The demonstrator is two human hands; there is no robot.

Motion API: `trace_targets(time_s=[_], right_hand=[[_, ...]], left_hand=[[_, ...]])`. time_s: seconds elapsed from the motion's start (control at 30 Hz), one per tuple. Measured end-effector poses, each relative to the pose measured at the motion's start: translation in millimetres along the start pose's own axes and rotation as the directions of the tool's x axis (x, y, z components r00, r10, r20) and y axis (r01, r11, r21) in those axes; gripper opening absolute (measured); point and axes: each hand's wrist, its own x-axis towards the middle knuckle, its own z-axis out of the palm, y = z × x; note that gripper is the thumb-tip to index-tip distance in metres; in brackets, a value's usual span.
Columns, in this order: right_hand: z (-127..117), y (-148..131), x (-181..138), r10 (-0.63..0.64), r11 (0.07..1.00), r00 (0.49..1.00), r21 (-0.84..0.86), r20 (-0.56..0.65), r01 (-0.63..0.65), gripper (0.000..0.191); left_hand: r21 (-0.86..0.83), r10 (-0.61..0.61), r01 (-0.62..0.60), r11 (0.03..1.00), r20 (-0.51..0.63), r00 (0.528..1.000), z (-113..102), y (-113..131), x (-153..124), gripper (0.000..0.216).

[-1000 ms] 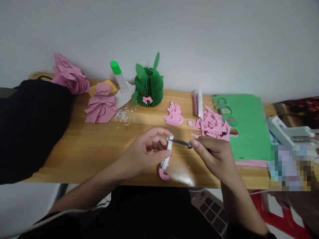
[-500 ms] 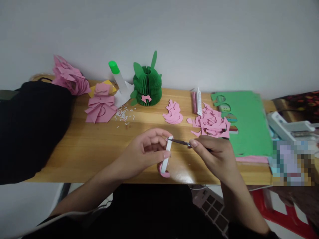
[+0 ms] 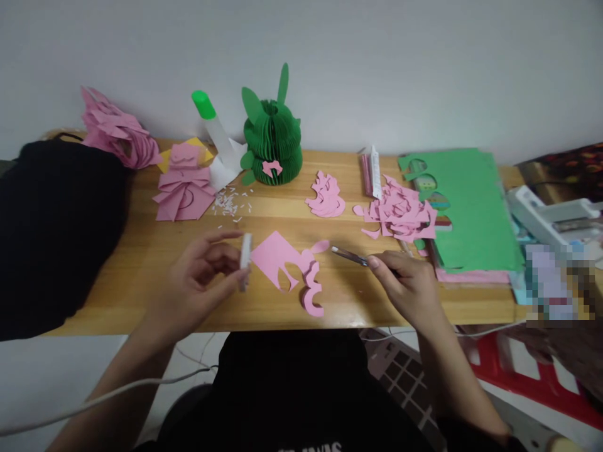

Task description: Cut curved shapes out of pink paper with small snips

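My left hand [image 3: 202,276] pinches a narrow white strip [image 3: 245,260], upright between fingertips and thumb. In my right hand [image 3: 407,276] is a pair of dark tweezers [image 3: 351,255], pointing left, with a tiny white piece at the tip. Between my hands lie a pink paper sheet [image 3: 276,251] with cut-out gaps and a curly pink paper cutout [image 3: 311,289]. A small pink oval [image 3: 321,246] sits just left of the tweezer tip. Farther back stands a green pleated paper figure [image 3: 273,141] with upright ears and a small pink bow-like piece on its front.
Tiny white bits [image 3: 228,204] are scattered near folded pink paper [image 3: 183,194] and a green-capped bottle [image 3: 211,122]. Pink scraps [image 3: 400,210] lie beside green sheets [image 3: 471,213] at right. A black bag-like thing [image 3: 61,238] covers the left end.
My left hand has moved left with the white strip, uncovering the pink sheet and curly cutout. The tweezers have drawn away from the strip, with a tiny white piece at their tip.
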Motion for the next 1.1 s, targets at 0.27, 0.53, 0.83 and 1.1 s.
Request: trace_targets(time_s=[0.27, 0.53, 0.83, 1.1], right_hand=[[15, 15, -31, -0.054, 0.968, 0.997, -0.246, -0.048, 0.04, 0.046], [15, -10, -25, -0.357, 0.899, 0.925, -0.317, -0.128, 0.303, 0.035], [9, -15, -29, -0.332, 0.924, 0.934, -0.246, -0.134, 0.293, 0.035], [27, 19, -33, -0.042, 0.953, 0.975, -0.301, -0.216, -0.026, 0.042]], left_hand=[[0.779, 0.186, -0.046, 0.625, -0.092, 0.978, -33, -43, -1, 0.024], [-0.036, -0.023, 0.03, 0.999, 0.178, 0.984, 61, -15, 14, 0.02], [-0.334, -0.078, 0.17, 0.927, 0.273, 0.959, 78, -5, 19, 0.01], [-0.082, 0.096, -0.082, 0.993, 0.178, 0.979, 77, -13, 19, 0.003]])
